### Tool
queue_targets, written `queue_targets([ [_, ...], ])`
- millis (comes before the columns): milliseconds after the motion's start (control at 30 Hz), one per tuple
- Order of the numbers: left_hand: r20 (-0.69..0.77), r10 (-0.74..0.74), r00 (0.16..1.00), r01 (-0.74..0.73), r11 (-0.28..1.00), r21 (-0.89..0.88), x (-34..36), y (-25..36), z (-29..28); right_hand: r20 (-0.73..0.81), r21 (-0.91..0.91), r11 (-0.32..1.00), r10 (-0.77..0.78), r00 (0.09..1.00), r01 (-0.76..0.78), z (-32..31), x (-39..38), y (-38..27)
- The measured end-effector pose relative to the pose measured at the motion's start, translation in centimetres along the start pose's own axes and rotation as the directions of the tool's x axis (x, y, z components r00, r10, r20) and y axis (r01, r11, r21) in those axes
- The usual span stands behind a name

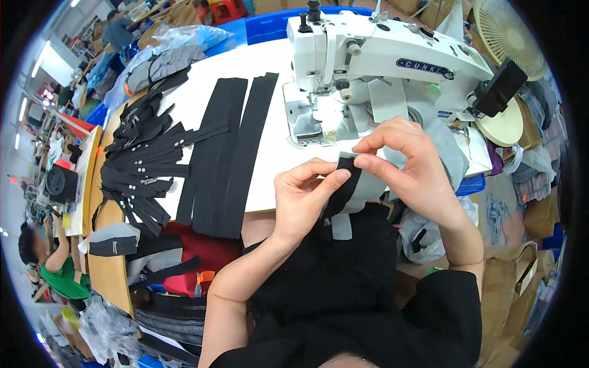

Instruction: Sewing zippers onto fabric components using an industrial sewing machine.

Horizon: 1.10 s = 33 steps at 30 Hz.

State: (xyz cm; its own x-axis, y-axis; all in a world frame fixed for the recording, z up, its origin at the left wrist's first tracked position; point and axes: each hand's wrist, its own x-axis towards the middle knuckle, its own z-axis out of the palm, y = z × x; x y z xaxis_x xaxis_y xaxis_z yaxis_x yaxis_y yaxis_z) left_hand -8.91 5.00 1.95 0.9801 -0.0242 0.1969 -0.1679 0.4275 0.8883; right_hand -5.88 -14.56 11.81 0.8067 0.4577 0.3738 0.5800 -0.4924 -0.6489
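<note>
A black fabric strip (342,191) with a greyish end is held up at the table's front edge, in front of the sewing machine (392,49). My left hand (297,199) pinches one side of that end between thumb and fingers. From the other side, my right hand (410,165) pinches the same end at its corner. The strip's lower part hangs toward my lap, beside a small pale grey fabric piece (342,227). Left of my hands, long black fabric strips (226,165) lie flat on the white table (270,159).
Farther left is a heap of narrow black strips with shiny metal bits (144,162). Fabric pieces (178,257) hang or lie below the table at left. A fan (512,34) stands at the back right, cardboard (509,294) at lower right. Another person (61,264) works at far left.
</note>
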Motion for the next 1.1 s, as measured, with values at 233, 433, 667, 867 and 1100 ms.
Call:
queue_targets([
  [233, -0.044, -0.094, 0.995, 0.097, 0.993, 0.063, -0.4, -2.4, -0.6, 0.023, -0.112, 0.993, -0.038, 0.999, 0.04, 1.0, -0.2, 2.1],
  [433, -0.095, -0.244, 0.965, 0.253, 0.963, 0.097, 1.4, -4.2, -1.1, 0.248, -0.013, 0.923, 0.375, 0.893, -0.384, 4.4, 3.8, 9.1],
  [667, 0.105, 0.017, 0.994, -0.089, 0.682, 0.726, 3.6, -2.2, -4.6, 0.357, -0.315, 0.896, 0.418, 0.836, -0.314, 7.4, 8.1, 12.7],
  [867, 0.126, 0.165, 0.978, -0.196, 0.527, 0.827, 8.9, -2.0, -7.9, 0.183, -0.435, 0.862, 0.368, 0.912, -0.26, 9.3, 8.7, 13.6],
  [1100, -0.007, 0.119, 0.993, -0.061, 0.56, 0.827, 11.0, -3.1, -9.5, -0.244, -0.448, 0.885, 0.012, 0.97, -0.124, 13.0, 8.1, 17.2],
])
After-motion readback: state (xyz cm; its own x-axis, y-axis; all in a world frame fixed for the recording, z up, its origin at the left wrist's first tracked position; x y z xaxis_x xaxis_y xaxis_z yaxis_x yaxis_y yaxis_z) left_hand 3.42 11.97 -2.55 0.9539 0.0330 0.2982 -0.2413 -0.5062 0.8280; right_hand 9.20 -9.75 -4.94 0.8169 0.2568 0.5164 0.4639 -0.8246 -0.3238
